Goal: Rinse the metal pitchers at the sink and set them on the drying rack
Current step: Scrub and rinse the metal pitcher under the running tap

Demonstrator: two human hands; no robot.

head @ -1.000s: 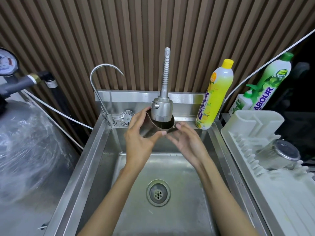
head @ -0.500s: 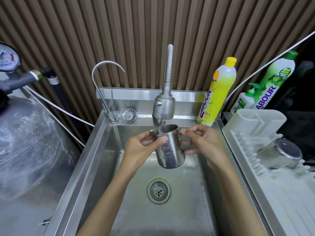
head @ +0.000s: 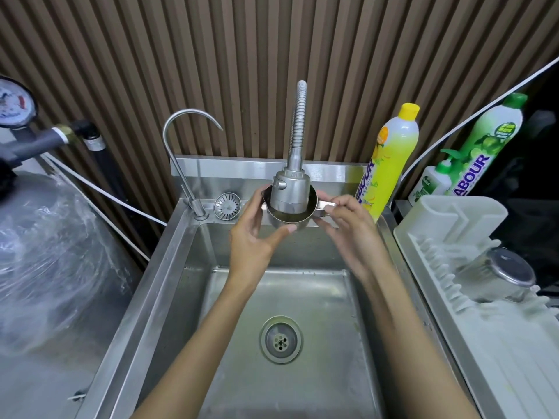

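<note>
A metal pitcher point(head: 287, 220) is held upright right under the spray head of the flexible faucet point(head: 291, 191), which hides most of its mouth. My left hand point(head: 252, 240) grips the pitcher's body from the left, thumb across the front. My right hand point(head: 348, 228) pinches its handle on the right. Both are above the back of the steel sink point(head: 187, 267). A second metal pitcher point(head: 496, 278) lies on its side on the white drying rack point(head: 453, 313) at the right.
A thin gooseneck tap point(head: 181, 152) and a round strainer point(head: 227, 206) sit at the sink's back left. A yellow dish-soap bottle point(head: 390, 161), a green one point(head: 484, 140) and a small pump bottle point(head: 432, 182) stand behind the rack. A plastic-wrapped tank point(head: 51, 261) stands left.
The pitcher, lowered into the basin and tilted half a second ago, has been lifted back up under the spray head. Both hands moved up and back with it.
</note>
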